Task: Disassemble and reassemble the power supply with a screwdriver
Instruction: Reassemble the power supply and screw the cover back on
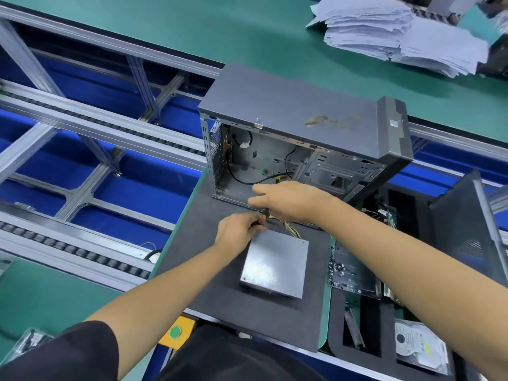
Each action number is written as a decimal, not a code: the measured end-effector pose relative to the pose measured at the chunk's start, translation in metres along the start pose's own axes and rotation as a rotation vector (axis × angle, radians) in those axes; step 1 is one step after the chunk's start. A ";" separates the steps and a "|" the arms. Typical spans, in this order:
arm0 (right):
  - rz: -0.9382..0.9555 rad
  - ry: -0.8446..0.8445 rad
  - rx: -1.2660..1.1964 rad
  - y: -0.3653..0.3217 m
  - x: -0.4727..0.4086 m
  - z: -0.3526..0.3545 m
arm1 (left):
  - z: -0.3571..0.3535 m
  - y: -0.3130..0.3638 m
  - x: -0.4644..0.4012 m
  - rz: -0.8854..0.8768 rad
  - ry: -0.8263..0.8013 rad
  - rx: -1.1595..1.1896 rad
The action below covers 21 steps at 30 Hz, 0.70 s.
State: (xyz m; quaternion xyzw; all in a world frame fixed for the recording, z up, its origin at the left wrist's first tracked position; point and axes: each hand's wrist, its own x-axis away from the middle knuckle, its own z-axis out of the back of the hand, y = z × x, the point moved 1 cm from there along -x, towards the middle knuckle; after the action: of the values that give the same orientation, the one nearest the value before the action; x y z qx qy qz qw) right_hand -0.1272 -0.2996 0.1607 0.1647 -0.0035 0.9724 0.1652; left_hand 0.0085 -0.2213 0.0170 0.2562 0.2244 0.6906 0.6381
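A grey metal power supply (275, 264) lies flat on a dark foam mat (220, 284), its yellow and black wires (291, 228) trailing from its far edge. Behind it stands an open grey computer case (297, 133), side panel off, interior bare with a black cable. My left hand (237, 228) sits at the supply's far left corner, fingers curled around the tip end of a screwdriver (264, 215) with an orange and black handle. My right hand (288, 200) grips that handle from above, just in front of the case opening.
A tray with several screws (339, 270) lies right of the mat. A hard drive (417, 346) sits in a black foam holder at bottom right. The black side panel (467, 229) leans at right. Paper stacks (398, 31) rest far back. A conveyor frame (82, 149) runs on the left.
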 end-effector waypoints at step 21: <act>-0.253 -0.072 0.088 -0.004 -0.010 -0.002 | 0.034 0.005 -0.027 -0.178 -0.215 0.530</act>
State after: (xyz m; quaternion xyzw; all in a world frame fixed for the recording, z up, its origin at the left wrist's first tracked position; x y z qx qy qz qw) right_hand -0.1174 -0.2992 0.1551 0.2056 0.0539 0.9365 0.2788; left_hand 0.0284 -0.2487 0.0447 0.4647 0.3495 0.5184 0.6270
